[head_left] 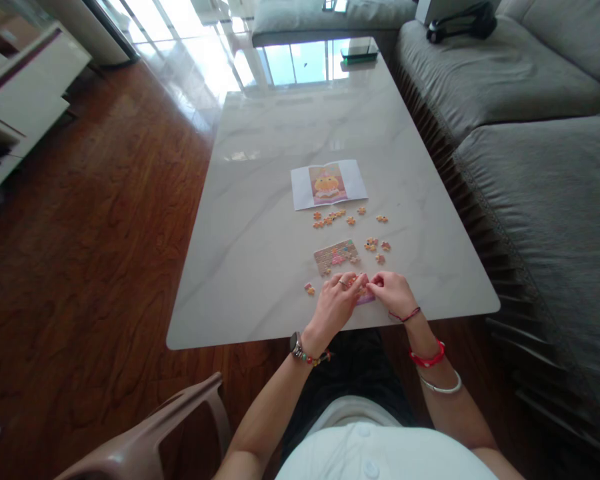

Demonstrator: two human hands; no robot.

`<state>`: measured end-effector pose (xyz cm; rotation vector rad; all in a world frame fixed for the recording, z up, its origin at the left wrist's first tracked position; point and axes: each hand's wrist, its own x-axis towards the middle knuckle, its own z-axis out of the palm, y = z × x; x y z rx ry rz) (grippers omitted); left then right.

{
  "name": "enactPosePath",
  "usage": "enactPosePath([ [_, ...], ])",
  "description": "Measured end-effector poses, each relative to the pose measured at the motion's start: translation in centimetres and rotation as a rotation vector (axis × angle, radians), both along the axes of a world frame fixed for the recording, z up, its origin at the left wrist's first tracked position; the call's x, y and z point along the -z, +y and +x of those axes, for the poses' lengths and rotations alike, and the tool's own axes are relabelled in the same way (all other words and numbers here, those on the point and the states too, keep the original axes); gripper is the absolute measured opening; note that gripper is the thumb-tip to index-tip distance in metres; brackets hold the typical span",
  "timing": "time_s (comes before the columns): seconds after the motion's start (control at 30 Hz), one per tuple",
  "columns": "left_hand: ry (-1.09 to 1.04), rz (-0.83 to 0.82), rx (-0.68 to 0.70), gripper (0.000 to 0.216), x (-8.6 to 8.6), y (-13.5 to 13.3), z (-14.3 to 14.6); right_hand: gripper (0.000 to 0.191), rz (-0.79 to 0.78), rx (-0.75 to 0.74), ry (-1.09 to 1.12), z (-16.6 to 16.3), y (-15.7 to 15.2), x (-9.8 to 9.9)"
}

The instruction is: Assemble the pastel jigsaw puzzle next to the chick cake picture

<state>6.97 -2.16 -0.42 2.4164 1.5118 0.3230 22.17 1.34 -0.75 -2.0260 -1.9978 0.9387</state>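
A partly joined jigsaw puzzle (366, 300), orange with a purple lower edge, lies near the table's front edge, mostly covered by my hands. My left hand (336, 300) rests over its left side, fingers stretched across the pieces. Thumb and forefinger of my right hand (394, 293) pinch together at its right edge, on what looks like a puzzle piece; the fingertips hide most of it. Just beyond sits a joined beige section (325, 260) with pink and blue spots. Left of my left hand is a small loose cluster (309, 289).
Several loose orange pieces (329, 219) lie in rows below a paper with a printed picture (300, 187). More pieces (385, 246) are to the right. A dark device (359, 55) lies at the table's far end. A grey sofa (530, 173) lines the right; a chair (145, 433) stands lower left.
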Motion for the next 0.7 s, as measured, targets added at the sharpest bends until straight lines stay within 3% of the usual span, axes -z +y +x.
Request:
enactPosePath([
  [0.17, -0.012, -0.006, 0.076, 0.029, 0.2, 2.0, -0.9, 0.019, -0.006, -0.01, -0.006, 0.0, 0.1, -0.1],
  [0.7, 0.001, -0.032, 0.011, 0.028, 0.8, 2.1, -0.8, 0.026, -0.042, -0.03, -0.065, -0.2, 0.7, 0.0],
])
